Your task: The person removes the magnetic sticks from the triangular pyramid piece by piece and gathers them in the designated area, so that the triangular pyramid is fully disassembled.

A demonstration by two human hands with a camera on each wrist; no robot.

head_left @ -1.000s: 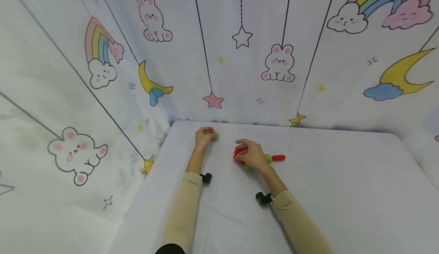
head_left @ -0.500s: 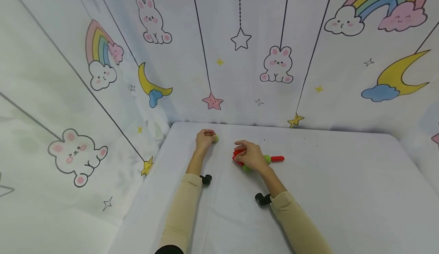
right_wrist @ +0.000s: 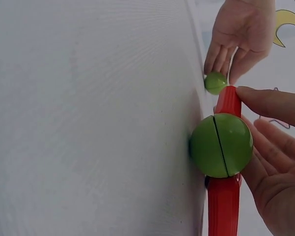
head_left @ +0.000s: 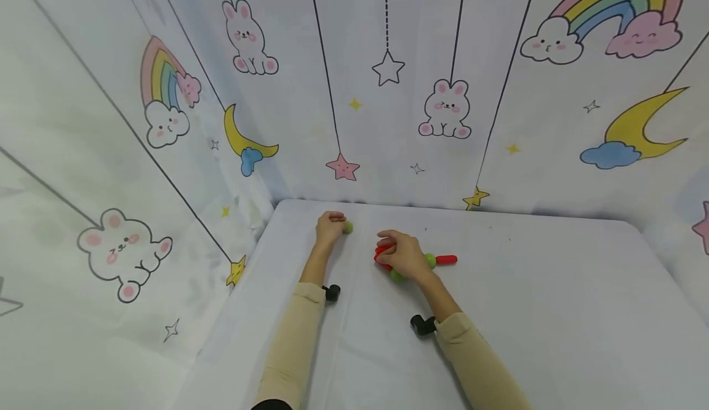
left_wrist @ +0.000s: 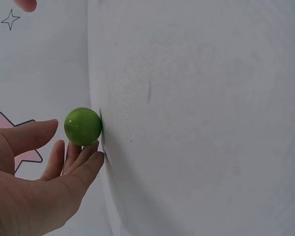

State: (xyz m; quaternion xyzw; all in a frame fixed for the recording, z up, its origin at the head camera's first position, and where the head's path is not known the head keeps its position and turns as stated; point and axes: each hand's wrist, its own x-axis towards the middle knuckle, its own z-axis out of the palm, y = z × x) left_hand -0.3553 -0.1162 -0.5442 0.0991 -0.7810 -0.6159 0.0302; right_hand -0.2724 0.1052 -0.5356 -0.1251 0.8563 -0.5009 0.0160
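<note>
Near the far left corner of the white table [head_left: 543, 299], a small glossy loose ball [left_wrist: 83, 126] sits against the cloth, plain green and round, with a fine seam. The left hand [head_left: 330, 228] is beside it, held moderately wide: the thumb stands just off the ball, while the fingers, nearly straight, lie along its other side; whether they touch it is hard to tell.

To the right of that, well apart from the ball, lies the toy [right_wrist: 222, 146], made of smooth green balls [head_left: 430, 260] and faceted red rods [right_wrist: 223, 206]. A dark groove splits the nearest ball in the right wrist view, and a rod stretches from it on each side. The right hand [head_left: 407, 255] holds the toy in a narrow pinch, thumb tip on the end of one rod, with the other fingers behind; the hand hides part of the toy from above. One rod points right, away from the hand.

The back edge of the table runs straight just beyond the left hand, meeting the curtain [head_left: 410, 22], soft and lightly creased, printed with rabbits, stars and rainbows. Between the hands is a strip of cloth; a much broader stretch, smooth with a few specks, runs right to the rounded corner.
</note>
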